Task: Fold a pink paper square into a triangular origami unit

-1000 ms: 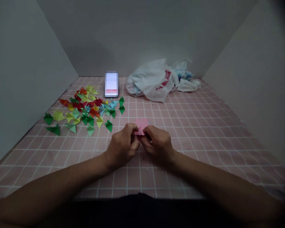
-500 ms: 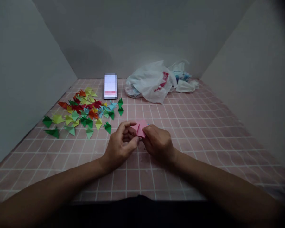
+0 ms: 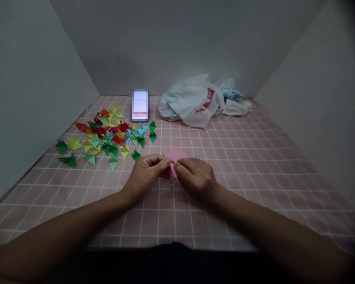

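Observation:
A piece of pink origami paper point(image 3: 177, 153), partly folded, is held between both hands above the table. My left hand point(image 3: 148, 171) pinches its left side, thumb on top and fingers curled beneath. My right hand point(image 3: 197, 177) grips the right side with closed fingers. A narrow pink flap points down towards me between the two thumbs. The fingers cover much of the paper, so its full shape is hidden. A small green folded-paper piece point(image 3: 135, 155) lies just beyond my left hand.
Several folded-paper pieces in red, orange, yellow, green and blue point(image 3: 109, 148) spread over the left of the pink checked tablecloth point(image 3: 254, 189). Behind them stands a lit phone point(image 3: 140, 104). White plastic bags point(image 3: 192, 100) lie at the back. Grey walls enclose the table's back and sides.
My left fingers have closed in on the pink paper, its near flap now folded between the thumbs. The hands have come closer together. The whole view has shifted slightly.

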Demonstrator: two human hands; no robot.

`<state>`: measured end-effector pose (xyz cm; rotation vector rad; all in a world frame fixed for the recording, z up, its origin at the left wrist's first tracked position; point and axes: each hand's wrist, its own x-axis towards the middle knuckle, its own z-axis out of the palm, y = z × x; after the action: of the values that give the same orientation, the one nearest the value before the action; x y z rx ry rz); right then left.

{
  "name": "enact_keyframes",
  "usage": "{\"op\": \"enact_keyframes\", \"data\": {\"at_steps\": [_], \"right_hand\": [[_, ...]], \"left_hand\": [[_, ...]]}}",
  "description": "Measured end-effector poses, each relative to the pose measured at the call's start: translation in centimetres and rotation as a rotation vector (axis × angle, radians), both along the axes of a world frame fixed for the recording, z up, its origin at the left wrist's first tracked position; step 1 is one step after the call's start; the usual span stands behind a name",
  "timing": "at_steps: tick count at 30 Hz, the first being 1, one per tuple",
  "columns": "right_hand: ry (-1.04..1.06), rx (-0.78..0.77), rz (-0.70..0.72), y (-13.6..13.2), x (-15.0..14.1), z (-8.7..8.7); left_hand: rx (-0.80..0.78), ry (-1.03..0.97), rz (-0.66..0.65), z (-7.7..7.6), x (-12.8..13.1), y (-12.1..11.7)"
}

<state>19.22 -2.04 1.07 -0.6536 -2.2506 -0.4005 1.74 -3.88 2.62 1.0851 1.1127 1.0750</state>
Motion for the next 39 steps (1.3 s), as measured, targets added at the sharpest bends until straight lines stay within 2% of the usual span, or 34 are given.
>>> {"op": "enact_keyframes", "data": {"at_steps": [12,20,26,31,34,39], "right_hand": [[0.075,-0.047,0.002,-0.2,-0.3,-0.4],[0.168,-0.216,0.074,0.2,-0.3,-1.2],[0.133,-0.167,0.076,0.2,-0.2,-0.9],[0.186,-0.238,0.054,0.2,-0.1,-1.1],[0.32,-0.392,0.077,0.2,-0.2,-1.2],[0.624,-0.932,0.187,0.4,-0.5,-1.5]], "left_hand": [[0.002,-0.014,-0.075,-0.2,0.0,0.0],[-0.001,0.013,-0.086,-0.3,-0.2,0.4],[-0.025,0.013,-0.107,-0.2,-0.4,0.6],[-0.034,0.01,-0.128,-0.4,-0.5,0.8],[0.01,0.036,-0.1,-0.6,-0.6,0.9],[0.166,0.162,0.03,-0.6,-0.7,1.2]]}}
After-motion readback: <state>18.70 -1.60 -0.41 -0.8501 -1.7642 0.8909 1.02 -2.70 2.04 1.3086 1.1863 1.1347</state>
